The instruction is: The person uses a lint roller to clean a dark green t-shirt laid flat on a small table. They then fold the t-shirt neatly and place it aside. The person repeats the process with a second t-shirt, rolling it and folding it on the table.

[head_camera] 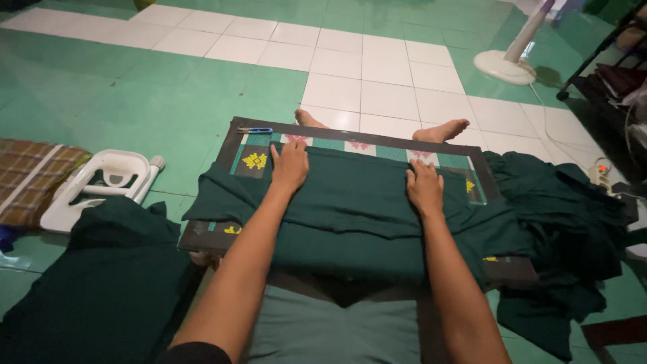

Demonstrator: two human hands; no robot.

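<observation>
Head view: left hand [290, 165] and right hand [424, 189] flat on green cloth [350, 209].

Two hands, the left hand [290, 165] and the right hand [424, 187], lie on one dark green cloth [350, 216]. One low patterned board [256, 162] carries it. One blue clipper [255, 130], two bare feet [441, 131], one white fan base [505, 66], one plaid cloth [30, 178], one white plastic seat [101, 185].
</observation>
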